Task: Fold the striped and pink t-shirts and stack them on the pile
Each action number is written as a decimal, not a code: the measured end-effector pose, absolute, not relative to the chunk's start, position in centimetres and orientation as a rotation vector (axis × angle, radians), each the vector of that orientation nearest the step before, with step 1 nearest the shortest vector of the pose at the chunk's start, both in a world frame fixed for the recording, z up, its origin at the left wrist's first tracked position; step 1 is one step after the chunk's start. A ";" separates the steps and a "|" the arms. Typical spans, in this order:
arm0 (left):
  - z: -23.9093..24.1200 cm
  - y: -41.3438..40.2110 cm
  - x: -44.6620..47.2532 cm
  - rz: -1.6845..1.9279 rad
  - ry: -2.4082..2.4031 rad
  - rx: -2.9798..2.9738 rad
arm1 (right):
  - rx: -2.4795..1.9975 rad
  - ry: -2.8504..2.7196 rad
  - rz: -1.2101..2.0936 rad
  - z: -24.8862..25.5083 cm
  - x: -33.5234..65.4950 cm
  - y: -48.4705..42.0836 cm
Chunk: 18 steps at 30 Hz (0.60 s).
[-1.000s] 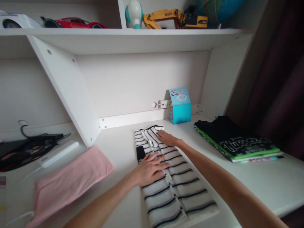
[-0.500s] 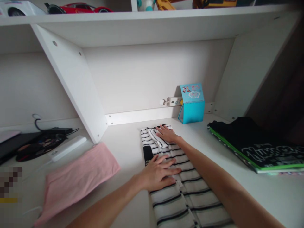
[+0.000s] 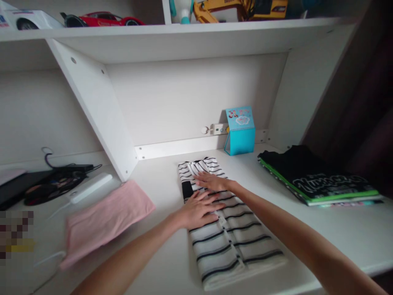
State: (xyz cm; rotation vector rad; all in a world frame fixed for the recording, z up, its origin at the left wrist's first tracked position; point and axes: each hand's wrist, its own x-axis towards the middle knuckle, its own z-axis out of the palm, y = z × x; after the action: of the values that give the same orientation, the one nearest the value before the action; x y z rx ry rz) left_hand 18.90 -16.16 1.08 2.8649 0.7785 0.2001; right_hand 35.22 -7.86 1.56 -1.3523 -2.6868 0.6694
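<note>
A black-and-white striped shirt [image 3: 233,241], folded into a long narrow strip, lies on the white desk [image 3: 166,192] in front of me. My left hand [image 3: 198,210] rests flat on its middle, fingers spread. Just beyond it, my right hand [image 3: 211,181] lies flat near the collar end, fingers stretched out. Neither hand holds anything.
A folded pink garment [image 3: 107,221] lies to the left. A stack of folded clothes with a black printed top [image 3: 316,180] sits at the right. A small turquoise calendar [image 3: 240,131] stands at the back wall. A white power bank [image 3: 90,187], cables and dark items lie far left. Toys line the shelf [image 3: 184,30] above.
My right hand slid back from the collar toward my left hand. The left hand stays flat on the shirt. The camera shifted slightly.
</note>
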 end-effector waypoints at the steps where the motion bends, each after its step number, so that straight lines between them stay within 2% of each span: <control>1: 1.0 -16.1 18.9 0.207 0.778 2.862 | -1.272 -2.707 0.718 2.0 36.1 -9.3; 5: 1.0 -16.0 19.0 0.258 0.769 2.863 | -1.090 -2.659 0.870 3.9 41.1 -16.5; 11: 3.7 -19.5 19.0 0.165 0.974 2.878 | -1.342 -2.649 0.897 3.4 47.3 -27.1; 14: 4.6 -24.3 18.2 0.060 0.866 2.908 | -1.234 -2.684 0.583 0.8 47.8 -29.9; 18: 2.6 -29.4 17.0 0.052 0.803 2.974 | -1.126 -2.557 -0.008 -2.7 47.2 -31.9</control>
State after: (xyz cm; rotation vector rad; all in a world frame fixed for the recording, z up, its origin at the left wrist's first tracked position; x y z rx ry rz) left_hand 16.98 -29.45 2.57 2.9740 0.8028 0.0522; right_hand 47.21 -31.87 -2.75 -1.1259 -2.5566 -0.0084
